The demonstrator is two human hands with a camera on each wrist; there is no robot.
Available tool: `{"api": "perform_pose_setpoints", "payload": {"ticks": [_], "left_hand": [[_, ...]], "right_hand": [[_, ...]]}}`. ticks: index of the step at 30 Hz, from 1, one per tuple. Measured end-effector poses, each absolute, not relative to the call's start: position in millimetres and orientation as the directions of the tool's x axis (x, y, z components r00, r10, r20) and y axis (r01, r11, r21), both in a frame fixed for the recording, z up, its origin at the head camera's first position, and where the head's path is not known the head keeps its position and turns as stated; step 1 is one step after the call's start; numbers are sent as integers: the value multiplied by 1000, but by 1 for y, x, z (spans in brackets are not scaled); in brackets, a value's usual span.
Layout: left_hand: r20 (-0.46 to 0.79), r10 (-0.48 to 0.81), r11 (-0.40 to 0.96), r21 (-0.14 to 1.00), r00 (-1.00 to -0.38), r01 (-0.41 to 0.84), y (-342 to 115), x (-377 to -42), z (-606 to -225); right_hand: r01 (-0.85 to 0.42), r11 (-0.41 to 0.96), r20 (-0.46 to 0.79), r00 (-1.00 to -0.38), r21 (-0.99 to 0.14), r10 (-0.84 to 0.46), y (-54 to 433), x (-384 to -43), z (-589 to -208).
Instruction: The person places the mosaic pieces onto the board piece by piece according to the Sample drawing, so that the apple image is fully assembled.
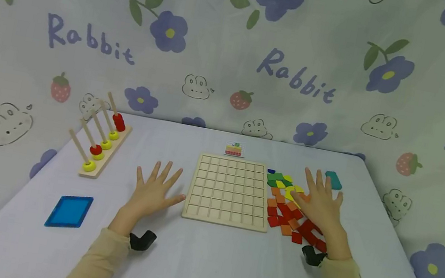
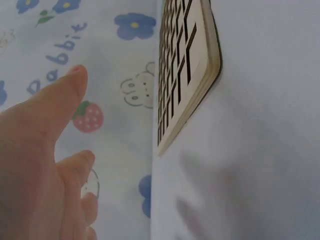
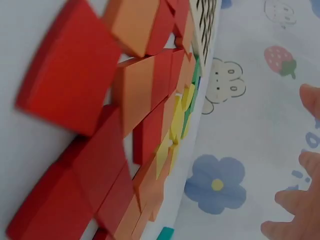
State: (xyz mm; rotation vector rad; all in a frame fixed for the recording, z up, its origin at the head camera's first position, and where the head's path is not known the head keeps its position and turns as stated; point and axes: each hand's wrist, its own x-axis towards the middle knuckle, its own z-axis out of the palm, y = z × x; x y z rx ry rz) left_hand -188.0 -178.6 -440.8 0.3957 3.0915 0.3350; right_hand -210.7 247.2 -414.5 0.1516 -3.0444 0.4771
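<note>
Fingers spread, my left hand [image 1: 152, 193] hovers over the white cloth just left of a square wooden grid board [image 1: 229, 192]. In the left wrist view its shadow falls on the cloth near the corner of the board [image 2: 200, 65]. My right hand [image 1: 320, 206], also spread and holding nothing, is above a scattered pile of flat coloured tiles. Red tiles [image 1: 297, 237] lie nearest, orange tiles [image 1: 273, 202] farther up, then yellow and green tiles [image 1: 275, 177]. Part of the pile is hidden beneath the right hand.
A wooden stacker [image 1: 90, 173] with several pegs and red and yellow rings stands at the left. Nearer lies a blue square tray [image 1: 69, 212]. A small picture card [image 1: 234, 149] is behind the board. A teal piece [image 1: 333, 180] lies at the back right, before the patterned curtain.
</note>
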Motion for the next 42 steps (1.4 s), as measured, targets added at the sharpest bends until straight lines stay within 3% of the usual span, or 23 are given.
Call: {"api": "perform_pose_setpoints", "payload": {"ticks": [7,14,20,36,42], "left_hand": [[-6,248,934,266,-969,238,-171,-183,-453],[-54,278,922,294,-959,251,-161,-177,-467],[-24,284,899,354,-958,258,-161,-169,-473],[-3,294,900,338,-956,275,-159,-166,-478],[-18,286,901,346,-958,263,-160,-165,-478]], "right_hand": [[-118,886,17,-992,-448,-124,228,-245,-412],[-172,840,10,-981,-515,-195,208,-285,-423],[-164,811,-13,-978,-562,-207,196,-308,-438],[-187,882,-30,-975,-432,-221,199,-328,-458],[-143,875,-57,-980,-463,-191,196,-328,-457]]}}
